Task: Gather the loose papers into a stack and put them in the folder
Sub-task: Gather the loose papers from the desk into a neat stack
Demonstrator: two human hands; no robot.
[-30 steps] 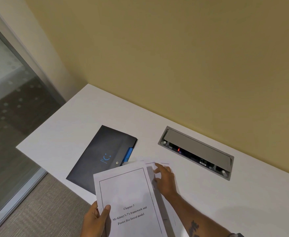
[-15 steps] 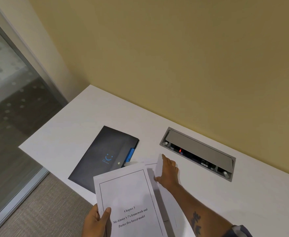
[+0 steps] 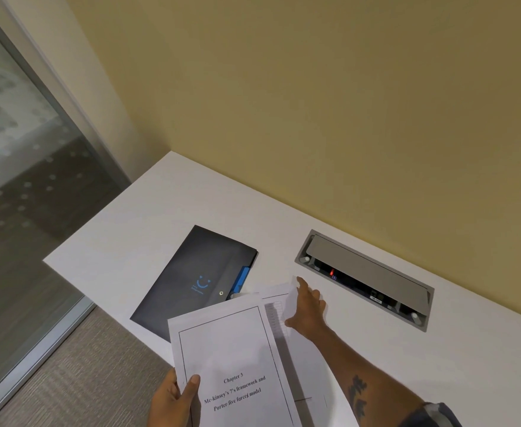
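My left hand grips the lower left corner of a printed sheet headed "Chapter 3", held just above the desk's near edge. Under it, to the right, lie more loose papers flat on the white desk. My right hand reaches over them and pinches the top right corner of one sheet, lifting that corner. The dark folder with a blue smiley mark and a snap button lies shut, to the left of the papers; the held sheet covers its near corner.
A grey cable box with a half-raised lid is sunk into the desk, just right of my right hand. The yellow wall runs behind the desk. A glass partition and carpet lie to the left.
My right hand slid from the middle of the loose papers up to their top right corner and lifted it. The left hand kept holding the Chapter 3 sheet.
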